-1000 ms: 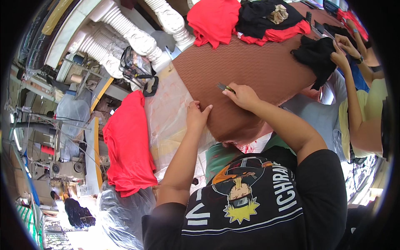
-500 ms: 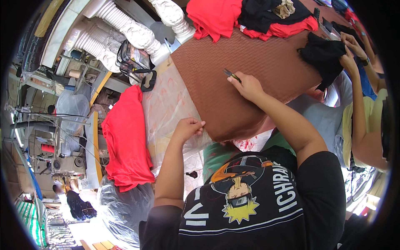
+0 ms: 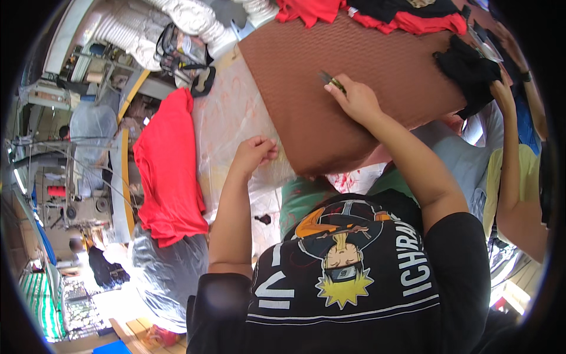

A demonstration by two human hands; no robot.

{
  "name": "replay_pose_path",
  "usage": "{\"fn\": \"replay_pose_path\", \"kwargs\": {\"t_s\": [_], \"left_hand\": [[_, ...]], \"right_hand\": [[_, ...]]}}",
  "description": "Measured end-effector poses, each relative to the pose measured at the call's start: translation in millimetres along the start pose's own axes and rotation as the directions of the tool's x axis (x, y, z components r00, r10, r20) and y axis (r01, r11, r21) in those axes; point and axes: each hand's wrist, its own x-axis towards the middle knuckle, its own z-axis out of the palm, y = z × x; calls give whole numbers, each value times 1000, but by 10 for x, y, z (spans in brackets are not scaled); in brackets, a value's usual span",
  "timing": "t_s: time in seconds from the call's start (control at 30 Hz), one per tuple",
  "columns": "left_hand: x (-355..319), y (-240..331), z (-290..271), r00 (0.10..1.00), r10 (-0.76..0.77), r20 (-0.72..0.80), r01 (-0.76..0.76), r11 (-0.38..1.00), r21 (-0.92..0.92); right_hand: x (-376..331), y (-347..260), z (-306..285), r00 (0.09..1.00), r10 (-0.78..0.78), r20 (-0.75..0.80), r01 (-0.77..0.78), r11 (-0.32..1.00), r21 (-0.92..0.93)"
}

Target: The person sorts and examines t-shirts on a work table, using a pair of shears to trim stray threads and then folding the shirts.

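My right hand (image 3: pixel 358 100) is closed around a small pair of thread snips (image 3: pixel 335 84), the blades pointing to the far left over the brown textured cloth (image 3: pixel 306 118). My left hand (image 3: pixel 256 154) is loosely curled above the clear plastic sheet (image 3: pixel 230 112), just left of the brown cloth's edge. Nothing shows between its fingers, though the palm is hidden. A red garment (image 3: pixel 168 165) lies left of my left hand, along the side of the plastic sheet.
Red cloth (image 3: pixel 306 9) and black cloth (image 3: pixel 389 10) are heaped at the far edge. At right, another person's hand (image 3: pixel 502 94) holds a black garment (image 3: pixel 469 74). A clear black-trimmed bag (image 3: pixel 183 53) sits by white carved balusters (image 3: pixel 188 17). Grey plastic (image 3: pixel 162 271) bulges below the red garment.
My left hand has moved away from the brown cloth's corner, up and left, its fingers curling in. My right hand keeps the snips, slightly farther away. The whole view has shifted a little.
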Motion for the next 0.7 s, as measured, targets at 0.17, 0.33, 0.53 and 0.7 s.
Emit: {"fn": "replay_pose_path", "kwargs": {"t_s": [0.17, 0.33, 0.53, 0.7], "left_hand": [[-83, -62, 106, 994, 16, -104, -31, 989, -146], [-135, -33, 105, 993, 1, -120, -29, 973, -228], [-142, -63, 114, 990, 30, -141, -67, 962, -264], [-132, -85, 85, 992, 60, -111, -88, 960, -267]], "right_hand": [[-61, -339, 91, 976, -155, 150, 154, 988, 19], [-31, -629, 395, 889, -366, 276, 393, 918, -48], [118, -731, 581, 853, -358, 379, 441, 884, -158], [195, -769, 681, 873, -333, 356, 421, 883, -206]]}}
